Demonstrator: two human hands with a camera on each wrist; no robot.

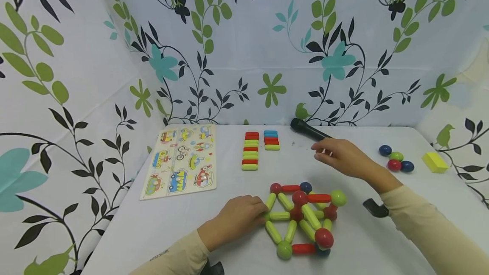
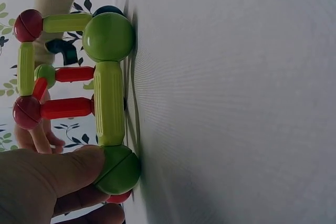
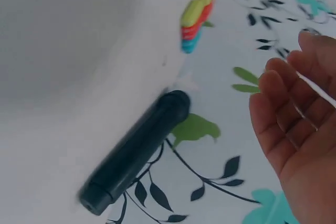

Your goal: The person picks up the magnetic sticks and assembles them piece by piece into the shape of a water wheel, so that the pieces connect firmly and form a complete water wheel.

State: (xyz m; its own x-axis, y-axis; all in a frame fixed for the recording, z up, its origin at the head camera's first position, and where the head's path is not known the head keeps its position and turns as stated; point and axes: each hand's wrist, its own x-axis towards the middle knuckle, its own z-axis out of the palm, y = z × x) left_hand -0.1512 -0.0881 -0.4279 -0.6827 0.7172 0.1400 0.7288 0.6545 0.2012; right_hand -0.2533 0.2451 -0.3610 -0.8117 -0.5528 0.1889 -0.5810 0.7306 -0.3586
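A frame of magnetic rods and balls (image 1: 280,216) stands on the white table in front of me, with red, green and blue balls joined by yellow-green and red rods. My left hand (image 1: 240,215) pinches the green ball (image 2: 118,171) at its left corner between thumb and fingers. Behind the frame, my right hand (image 1: 344,156) hovers above the table, fingers loosely bent and holding nothing. Nearest to it lies a black cylindrical stick (image 3: 136,150) with a rounded head, partly hidden by that hand in the head view.
A wooden picture board (image 1: 179,160) lies at the left. Loose rods form a longer row (image 1: 250,151) and a shorter stack (image 1: 271,140) at the back. Several balls (image 1: 394,165) sit at the right beside a yellow block (image 1: 434,162). Patterned cloth (image 1: 244,54) hangs behind the table.
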